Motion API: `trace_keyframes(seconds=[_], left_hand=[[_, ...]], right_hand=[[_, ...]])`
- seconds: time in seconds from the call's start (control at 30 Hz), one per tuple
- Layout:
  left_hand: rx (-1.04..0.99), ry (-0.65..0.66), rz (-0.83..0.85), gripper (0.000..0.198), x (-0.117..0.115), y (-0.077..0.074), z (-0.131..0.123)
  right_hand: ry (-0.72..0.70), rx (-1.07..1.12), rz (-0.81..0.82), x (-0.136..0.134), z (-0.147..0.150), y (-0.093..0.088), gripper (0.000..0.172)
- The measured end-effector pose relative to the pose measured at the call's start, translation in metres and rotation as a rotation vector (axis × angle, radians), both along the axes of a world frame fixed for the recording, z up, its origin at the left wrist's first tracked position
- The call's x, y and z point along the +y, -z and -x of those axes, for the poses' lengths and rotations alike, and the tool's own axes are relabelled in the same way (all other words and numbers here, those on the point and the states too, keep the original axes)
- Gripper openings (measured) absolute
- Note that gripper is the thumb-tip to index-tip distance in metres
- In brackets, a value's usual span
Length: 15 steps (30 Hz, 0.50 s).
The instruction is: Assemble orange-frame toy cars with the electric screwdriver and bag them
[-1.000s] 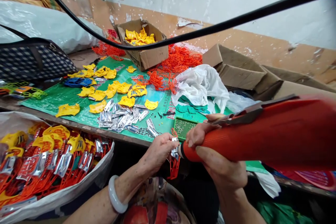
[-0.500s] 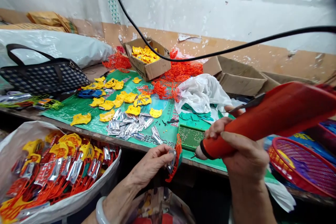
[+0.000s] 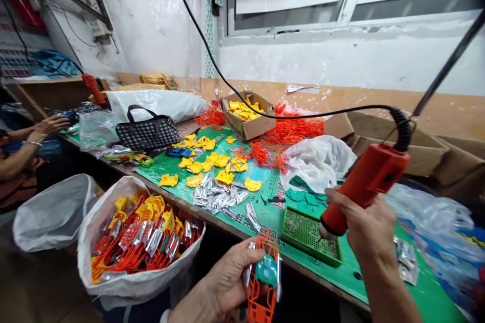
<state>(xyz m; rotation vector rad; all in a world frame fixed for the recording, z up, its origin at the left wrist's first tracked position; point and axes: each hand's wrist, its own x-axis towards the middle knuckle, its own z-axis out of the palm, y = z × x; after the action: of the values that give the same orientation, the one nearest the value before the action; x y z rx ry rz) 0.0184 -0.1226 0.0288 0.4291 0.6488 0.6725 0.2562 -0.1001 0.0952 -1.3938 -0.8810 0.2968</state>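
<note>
My left hand (image 3: 231, 275) is closed on an orange plastic toy car frame (image 3: 261, 305), which has a green piece in its middle and silver strips along its sides. My right hand (image 3: 366, 224) grips a red electric screwdriver (image 3: 364, 181), tilted so that its nose points down and left. The tip is over a green tray (image 3: 311, 256) of small screws; whether it touches them I cannot tell. Silver parts (image 3: 220, 194) lie heaped left of the tray, and yellow plastic parts (image 3: 214, 160) are spread behind them.
A white sack (image 3: 142, 285) of assembled pieces stands below the table edge. Toward the wall are a cardboard box (image 3: 248, 128) of yellow parts, orange frames (image 3: 293, 136) and a white plastic bag (image 3: 318, 159). A black cable (image 3: 212, 63) hangs across. A co-worker's hands (image 3: 51, 125) are far left.
The screwdriver has swung more upright, its nose moving over the tray. My left hand has turned the toy car frame so its green middle faces me. My view has shifted up and left.
</note>
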Motion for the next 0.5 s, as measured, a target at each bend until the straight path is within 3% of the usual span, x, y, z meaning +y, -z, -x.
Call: trace_keyframes(seconds=[0.07,0.13,0.2,0.27,0.33,0.5], left_hand=[[0.063,-0.040,-0.036,0.031,0.001,-0.003,0.005],[0.095,-0.077,-0.049,0.035,0.005,-0.005,0.012],[0.121,-0.113,-0.046,0.036,0.011,-0.005,0.020],[0.148,-0.156,-0.043,0.036,0.017,-0.004,0.028],[0.145,-0.212,-0.049,0.037,0.023,-0.002,0.034],[0.112,-0.246,-0.037,0.036,0.029,0.006,0.046]], right_hand=[[0.132,-0.130,-0.073,0.004,0.006,0.001,0.046],[0.244,-0.289,-0.310,0.008,0.020,0.007,0.065],[0.197,-0.459,-0.488,0.018,0.040,0.019,0.071],[-0.009,-0.707,-0.341,0.037,0.060,0.035,0.058],[-0.290,-1.052,0.152,0.063,0.076,0.049,0.046],[-0.538,-1.231,0.420,0.125,0.097,0.075,0.028]])
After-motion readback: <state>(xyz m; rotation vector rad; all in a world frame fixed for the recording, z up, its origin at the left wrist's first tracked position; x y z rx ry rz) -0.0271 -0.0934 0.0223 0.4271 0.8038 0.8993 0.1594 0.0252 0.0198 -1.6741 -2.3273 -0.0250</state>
